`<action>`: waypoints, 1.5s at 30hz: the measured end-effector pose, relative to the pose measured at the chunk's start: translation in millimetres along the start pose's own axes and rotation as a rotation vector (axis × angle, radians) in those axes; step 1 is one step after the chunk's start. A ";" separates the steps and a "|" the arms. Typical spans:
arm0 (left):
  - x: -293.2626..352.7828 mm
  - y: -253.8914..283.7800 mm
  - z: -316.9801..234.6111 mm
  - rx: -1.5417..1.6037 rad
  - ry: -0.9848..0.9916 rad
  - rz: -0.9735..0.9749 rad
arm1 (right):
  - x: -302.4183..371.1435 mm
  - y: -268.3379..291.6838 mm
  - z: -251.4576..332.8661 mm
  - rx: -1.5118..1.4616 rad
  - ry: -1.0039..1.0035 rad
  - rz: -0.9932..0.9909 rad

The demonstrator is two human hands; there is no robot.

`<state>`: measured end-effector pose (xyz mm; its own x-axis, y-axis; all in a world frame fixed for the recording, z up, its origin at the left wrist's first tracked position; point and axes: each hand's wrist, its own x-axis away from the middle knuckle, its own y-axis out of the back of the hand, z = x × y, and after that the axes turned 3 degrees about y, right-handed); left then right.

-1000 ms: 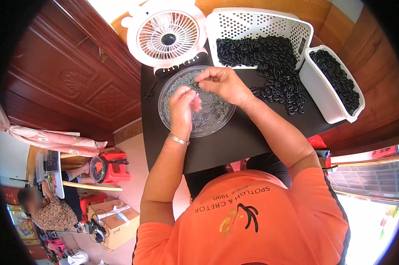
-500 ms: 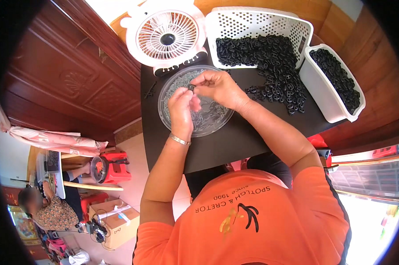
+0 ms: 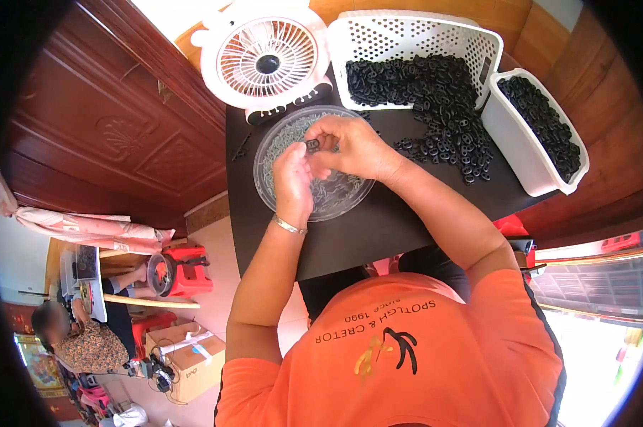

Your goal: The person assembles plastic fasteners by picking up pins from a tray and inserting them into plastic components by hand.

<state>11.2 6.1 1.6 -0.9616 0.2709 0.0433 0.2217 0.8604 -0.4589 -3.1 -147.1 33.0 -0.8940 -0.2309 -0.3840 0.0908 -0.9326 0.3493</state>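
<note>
Both my hands meet above a round clear tub (image 3: 270, 199) that holds many small grey metal pieces, like screws. My left hand (image 3: 293, 179) has its thumb and fingers closed at the edge of a small black plastic piece (image 3: 312, 145) with two holes. From the other side my right hand (image 3: 350, 146) pinches the same piece between thumb and forefinger. A loose pile of like black pieces (image 3: 457, 139) spills across the dark table (image 3: 336, 249) to the right, out of a tipped white perforated basket (image 3: 414, 32).
A white bin (image 3: 524, 160) full of black pieces stands at the right. A pink-and-white fan (image 3: 267, 64) is behind the tub, and a few dark bits (image 3: 242, 146) lie left of it. Far left, another person (image 3: 90, 345) sits near a cardboard box (image 3: 193, 363).
My right hand has turned slightly, and the black piece now shows its two-holed face more plainly. My left hand has shifted a little lower against it.
</note>
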 end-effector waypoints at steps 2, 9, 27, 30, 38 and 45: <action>-1.0 -2.5 -1.9 -0.048 0.066 0.050 | 0.6 1.5 -4.0 0.108 0.144 -0.047; -1.4 4.7 2.6 -0.173 -0.002 0.059 | 2.7 -7.7 -5.1 0.182 0.169 -0.059; 9.1 -5.0 -5.6 -0.171 -0.099 0.022 | 3.5 -0.9 4.6 0.272 0.263 -0.043; 8.6 -3.0 -4.3 -0.139 -0.095 0.013 | 3.7 -2.1 5.2 0.242 0.262 -0.031; 4.2 -0.9 -1.1 -0.145 -0.120 0.048 | 4.9 -5.7 4.4 0.277 0.332 -0.118; 4.7 -2.3 -9.1 -0.288 -0.144 -0.001 | 0.7 37.8 18.5 0.598 0.365 -0.295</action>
<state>7.6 9.3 10.9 -0.9704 0.2232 -0.0920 0.2371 0.9531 -0.1881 -8.4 -177.4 61.8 -0.6329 -0.1690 -0.7556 -0.4759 -0.6849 0.5518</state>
